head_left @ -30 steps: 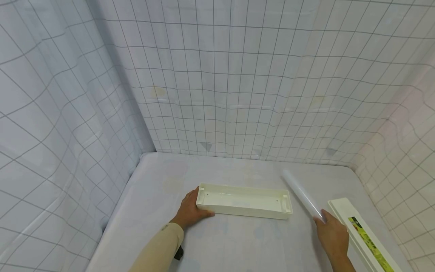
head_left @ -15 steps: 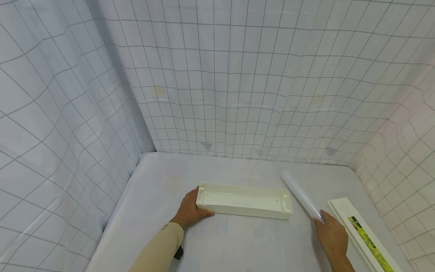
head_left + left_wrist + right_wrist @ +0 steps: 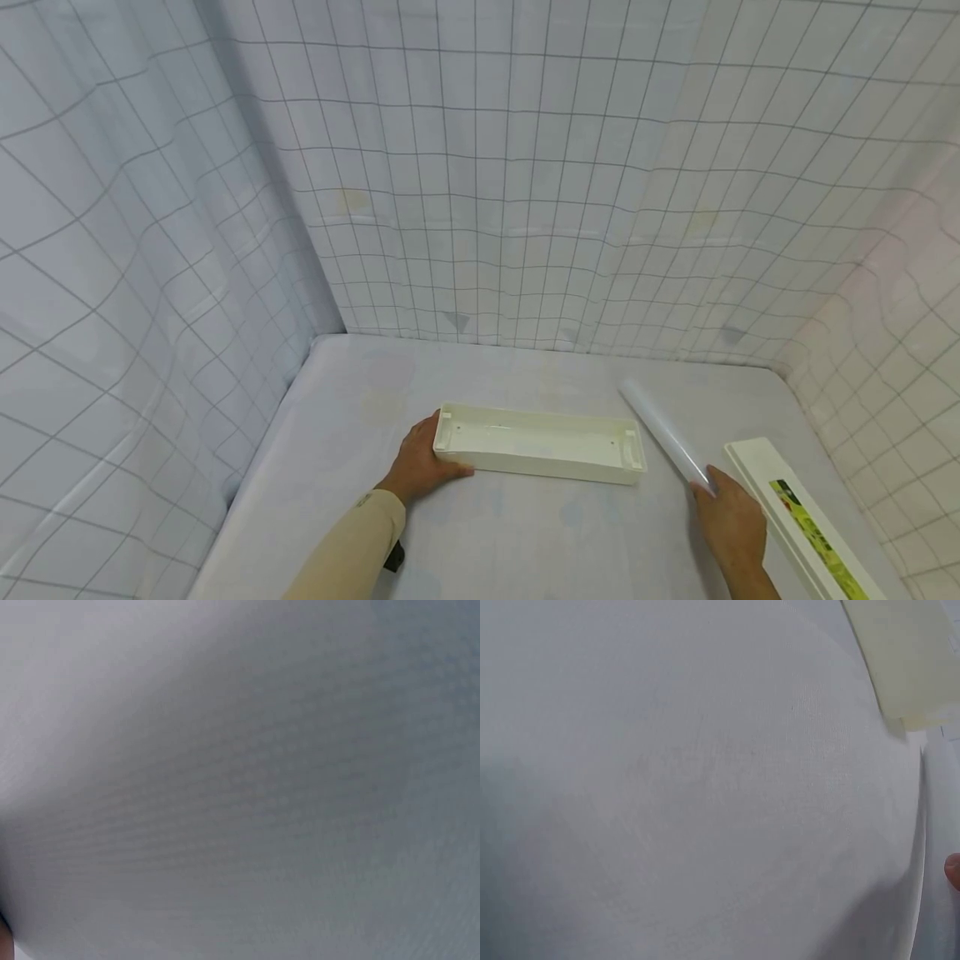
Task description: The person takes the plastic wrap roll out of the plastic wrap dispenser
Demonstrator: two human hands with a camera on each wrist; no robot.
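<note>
My left hand (image 3: 420, 462) grips the left end of a long, cream-white open box (image 3: 540, 467), its thumb along the front wall and its fingers behind. The box stands on the white cloth with its open side up, and nothing shows inside. At the right, my right hand (image 3: 733, 517) holds the near end of a shiny, translucent white roll (image 3: 667, 432), which looks like cling film and slants away to the far left. The left wrist view is mostly blurred cloth. In the right wrist view, a fingertip (image 3: 954, 870) shows at the edge and the box (image 3: 911, 660) at top right.
A long white lid (image 3: 757, 461) with a yellow-green label (image 3: 813, 533) lies slantwise right of my right hand. White cloth (image 3: 525, 542) covers the table. Grid-patterned curtains (image 3: 487, 167) close off the back and both sides. A small black object (image 3: 394, 557) is beside the left sleeve.
My right hand has shifted very slightly toward me with the roll. My left hand, the box and the lid stay in place.
</note>
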